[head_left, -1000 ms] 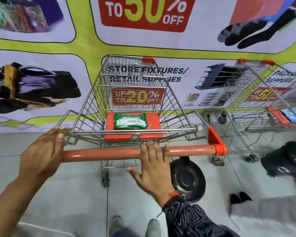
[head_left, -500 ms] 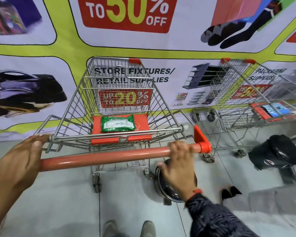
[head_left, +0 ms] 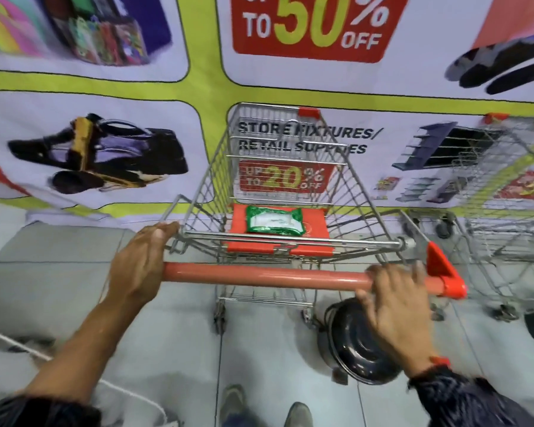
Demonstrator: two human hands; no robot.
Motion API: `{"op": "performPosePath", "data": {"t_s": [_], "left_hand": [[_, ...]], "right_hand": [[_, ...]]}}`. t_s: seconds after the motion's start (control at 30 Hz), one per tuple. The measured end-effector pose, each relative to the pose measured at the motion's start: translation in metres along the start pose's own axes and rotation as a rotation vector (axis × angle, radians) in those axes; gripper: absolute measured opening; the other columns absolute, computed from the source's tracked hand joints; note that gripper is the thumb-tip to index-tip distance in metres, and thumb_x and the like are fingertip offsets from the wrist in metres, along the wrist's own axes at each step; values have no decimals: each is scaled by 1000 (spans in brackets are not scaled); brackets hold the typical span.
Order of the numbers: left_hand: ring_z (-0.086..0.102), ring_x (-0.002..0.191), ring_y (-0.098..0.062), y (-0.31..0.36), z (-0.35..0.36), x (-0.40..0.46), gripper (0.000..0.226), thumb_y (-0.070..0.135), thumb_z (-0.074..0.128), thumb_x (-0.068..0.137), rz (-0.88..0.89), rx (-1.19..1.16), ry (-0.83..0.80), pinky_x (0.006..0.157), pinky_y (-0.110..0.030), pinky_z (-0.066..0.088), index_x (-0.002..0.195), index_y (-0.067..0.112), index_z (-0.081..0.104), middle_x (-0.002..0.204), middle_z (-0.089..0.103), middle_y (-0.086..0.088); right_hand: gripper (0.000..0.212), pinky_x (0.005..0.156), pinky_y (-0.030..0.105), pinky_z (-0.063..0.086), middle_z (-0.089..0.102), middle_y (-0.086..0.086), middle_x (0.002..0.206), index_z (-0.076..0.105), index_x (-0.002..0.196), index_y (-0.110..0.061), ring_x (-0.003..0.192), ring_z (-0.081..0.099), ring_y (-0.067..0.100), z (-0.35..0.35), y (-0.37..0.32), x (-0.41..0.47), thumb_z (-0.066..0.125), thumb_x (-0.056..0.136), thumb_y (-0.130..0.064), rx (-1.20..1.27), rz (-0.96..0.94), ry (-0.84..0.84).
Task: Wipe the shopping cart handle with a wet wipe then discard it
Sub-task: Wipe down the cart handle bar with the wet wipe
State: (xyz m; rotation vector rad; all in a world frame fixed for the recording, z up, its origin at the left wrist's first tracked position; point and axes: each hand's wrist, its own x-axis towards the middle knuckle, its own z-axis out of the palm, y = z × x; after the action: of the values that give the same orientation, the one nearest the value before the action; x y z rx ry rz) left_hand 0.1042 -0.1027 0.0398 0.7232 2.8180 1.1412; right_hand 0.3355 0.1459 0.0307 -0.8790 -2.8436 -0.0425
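A wire shopping cart (head_left: 364, 198) stands in front of me with its orange handle (head_left: 259, 275) running across the middle of the view. My left hand (head_left: 139, 263) is wrapped over the handle's left end. My right hand (head_left: 395, 300) lies over the bar near its right end, fingers curled on it, just left of the red end bracket (head_left: 441, 272). No wipe shows under either hand. A green wet wipe pack (head_left: 273, 220) lies flat on the red child seat (head_left: 315, 223) inside the cart.
A black round bin with a domed lid (head_left: 358, 349) sits on the floor below my right hand. A second wire cart (head_left: 506, 180) is parked to the right. A printed banner wall (head_left: 105, 87) stands just behind both carts. My shoes (head_left: 233, 402) are on grey tiles.
My right hand has slid to the right along the handle, from its middle to near the right end. My left hand has stayed on the left end.
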Motion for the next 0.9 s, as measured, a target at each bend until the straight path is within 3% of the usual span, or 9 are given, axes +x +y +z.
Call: {"op": "performPosePath", "data": {"t_s": [0.07, 0.17, 0.3, 0.37, 0.43, 0.57, 0.67, 0.8, 0.9], "left_hand": [[51, 115, -28, -5, 0, 1, 56, 31, 12, 87, -17, -47, 16, 97, -35, 36, 116, 20, 58, 126, 58, -11], [49, 116, -25, -12, 0, 3, 55, 33, 11, 86, -46, -140, -1, 100, -33, 34, 115, 23, 58, 125, 58, -8], [45, 121, -22, -15, 0, 5, 57, 39, 11, 85, -125, -342, -53, 105, -48, 35, 115, 25, 57, 129, 55, -4], [45, 121, -18, -16, -1, 5, 55, 41, 11, 83, -148, -379, -65, 106, -44, 34, 114, 32, 56, 128, 54, 1], [42, 119, -11, -15, -2, 4, 53, 42, 12, 83, -145, -377, -64, 106, -34, 32, 113, 35, 55, 128, 54, 3], [41, 119, -8, -11, -4, 3, 56, 36, 12, 85, -87, -277, -62, 106, -28, 28, 117, 23, 57, 129, 55, -2], [44, 117, -13, -7, -4, -1, 53, 26, 14, 87, 34, -70, -51, 99, -11, 20, 120, 16, 54, 127, 57, -8], [49, 120, -24, -8, -2, 1, 49, 27, 22, 85, 102, 150, -60, 100, -27, 31, 119, 13, 54, 125, 60, -11], [54, 115, -28, -8, -1, 3, 54, 34, 22, 81, 177, 270, -55, 95, -30, 35, 115, 12, 57, 120, 62, -13]], "right_hand": [[73, 104, 48, 19, 68, 14, 82, 65, 94, -3, 81, 67, 31, 4, -54, 2, 8, 94, -49, 22, -96, 12], [58, 109, 44, 8, 71, 15, 91, 65, 107, 0, 89, 68, 30, 11, -129, 3, 36, 80, -43, -16, -261, 8], [67, 109, 46, 35, 71, 9, 99, 63, 112, -4, 94, 67, 26, 9, -199, 11, 63, 58, -44, -66, -453, -2], [70, 104, 42, 43, 70, 6, 102, 62, 116, -5, 96, 66, 23, 7, -223, 14, 65, 58, -44, -91, -517, -16], [70, 107, 39, 41, 68, 5, 105, 58, 120, -5, 99, 64, 22, 8, -240, 15, 62, 62, -45, -123, -571, -14], [71, 110, 40, 35, 66, 4, 107, 53, 124, -8, 101, 62, 21, 10, -242, 16, 62, 65, -47, -208, -598, 24], [80, 113, 48, 28, 69, 5, 107, 50, 124, -7, 100, 65, 24, 13, -211, 15, 68, 59, -50, -197, -551, 34], [51, 112, 48, 2, 71, 12, 102, 42, 120, -4, 94, 68, 28, 17, -136, 6, 37, 80, -35, -144, -437, 89], [49, 111, 45, 2, 71, 15, 99, 44, 116, -4, 94, 66, 31, 16, -73, 0, 7, 98, -31, -88, -289, 74]]}}
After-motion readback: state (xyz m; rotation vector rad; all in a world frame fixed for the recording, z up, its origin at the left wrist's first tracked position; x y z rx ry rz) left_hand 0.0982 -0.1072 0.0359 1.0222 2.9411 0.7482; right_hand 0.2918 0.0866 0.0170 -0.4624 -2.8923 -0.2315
